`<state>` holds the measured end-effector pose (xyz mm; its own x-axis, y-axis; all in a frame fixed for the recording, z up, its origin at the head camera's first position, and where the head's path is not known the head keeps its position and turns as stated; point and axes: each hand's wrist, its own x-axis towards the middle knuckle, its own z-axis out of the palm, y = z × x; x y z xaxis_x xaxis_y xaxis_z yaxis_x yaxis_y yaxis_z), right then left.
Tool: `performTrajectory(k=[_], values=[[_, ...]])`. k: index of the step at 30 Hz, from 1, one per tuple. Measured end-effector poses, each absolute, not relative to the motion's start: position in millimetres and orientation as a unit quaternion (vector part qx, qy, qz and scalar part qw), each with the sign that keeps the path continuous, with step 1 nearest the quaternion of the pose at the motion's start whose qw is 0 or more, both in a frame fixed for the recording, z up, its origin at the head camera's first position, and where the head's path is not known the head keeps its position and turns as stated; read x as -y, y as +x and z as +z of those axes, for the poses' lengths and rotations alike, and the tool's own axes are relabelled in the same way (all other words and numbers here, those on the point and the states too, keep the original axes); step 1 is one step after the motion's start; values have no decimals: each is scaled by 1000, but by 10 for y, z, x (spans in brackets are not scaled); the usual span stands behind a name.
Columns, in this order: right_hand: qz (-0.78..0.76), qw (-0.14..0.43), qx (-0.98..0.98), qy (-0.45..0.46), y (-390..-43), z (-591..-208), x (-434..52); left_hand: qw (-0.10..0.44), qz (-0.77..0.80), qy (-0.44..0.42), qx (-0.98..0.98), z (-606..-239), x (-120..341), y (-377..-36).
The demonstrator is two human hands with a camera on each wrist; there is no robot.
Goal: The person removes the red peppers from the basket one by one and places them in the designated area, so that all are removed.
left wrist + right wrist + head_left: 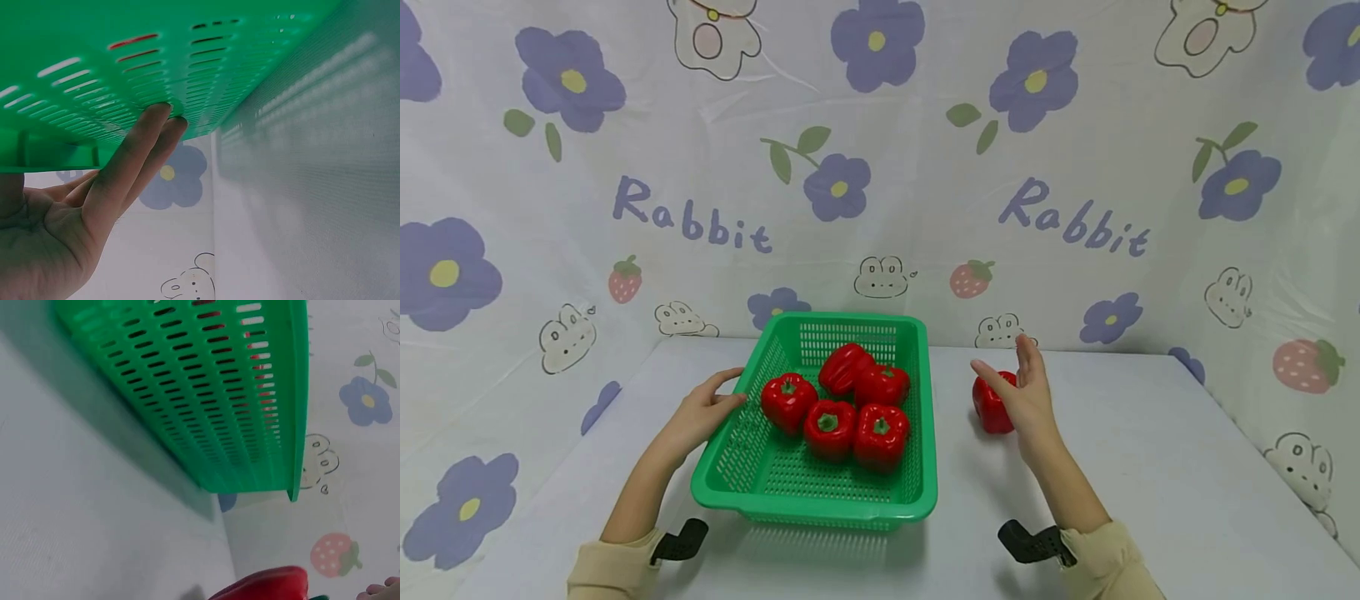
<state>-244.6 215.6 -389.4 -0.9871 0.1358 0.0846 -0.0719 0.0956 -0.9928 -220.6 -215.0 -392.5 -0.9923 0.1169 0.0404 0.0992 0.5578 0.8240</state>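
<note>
A green plastic basket [838,510] with slotted walls holds several red bell peppers [828,429]. At its left side is my left hand [695,413], thumb over the rim and fingers below it. Two long fingers of this hand [53,240] lie against the outer wall in the left wrist view. To the right of the basket, one more red bell pepper [990,410] sits on the table. My right hand [1032,407] is over that pepper's right side, thumb and fingers spread apart. Only the pepper's upper part [269,586] and some fingertips [381,590] show in the right wrist view.
A white-covered table [1138,467] bears the basket. Behind and beside it hangs a white cloth [917,225] printed with purple flowers, rabbits and strawberries. Black wrist mounts [679,540] sit at both beige sleeves [1108,560].
</note>
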Motion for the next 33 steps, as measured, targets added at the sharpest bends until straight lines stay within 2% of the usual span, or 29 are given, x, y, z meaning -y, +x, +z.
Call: performTrajectory(k=[20, 33], values=[[695, 47, 716, 41, -2324, -3604, -1762, 12, 460, 62, -886, -3922, 2137, -2203], [679, 1, 729, 88, -2319, -3522, -1452, 12, 460, 62, -886, -3924, 2140, -2204]])
